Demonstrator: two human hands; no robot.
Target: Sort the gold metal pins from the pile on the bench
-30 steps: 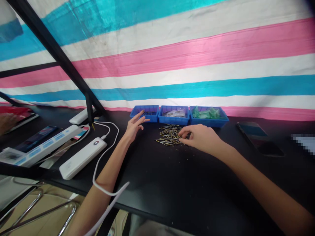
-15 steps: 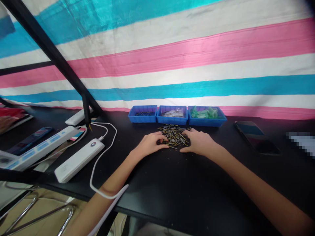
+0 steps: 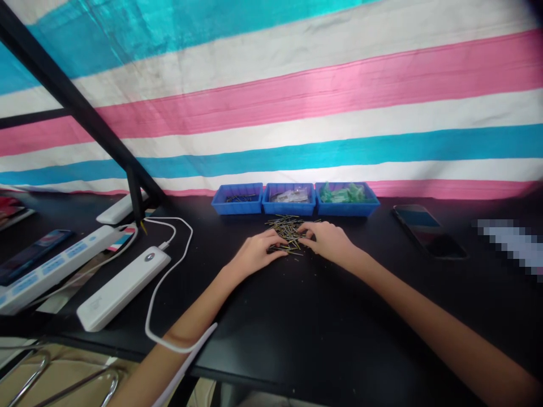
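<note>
A loose pile of thin metal rods (image 3: 288, 229), some gold-coloured and some dark or silvery, lies on the black table (image 3: 271, 316); their exact kind is too small to tell. My left hand (image 3: 254, 254) rests at the pile's left edge, thumb and fingers apart around the nearest rods. On the right side, my right hand (image 3: 326, 240) reaches over the pile's edge with curved fingers and a gap between thumb and forefinger. I see nothing held in either hand, though the fingertips partly hide some rods.
Behind the pile stand three blue bins, with dark pieces in the left bin (image 3: 237, 208), clear bags in the middle bin (image 3: 289, 209) and green bags in the right bin (image 3: 348, 210). A power bank (image 3: 123, 288), white cable (image 3: 148, 316), power strip (image 3: 55, 268) and phone (image 3: 428, 232) lie around.
My right hand has moved inward, to the left, over the pile's edge, and its thumb and fingers are closer together. The left hand has hardly moved. The view has shifted slightly.
</note>
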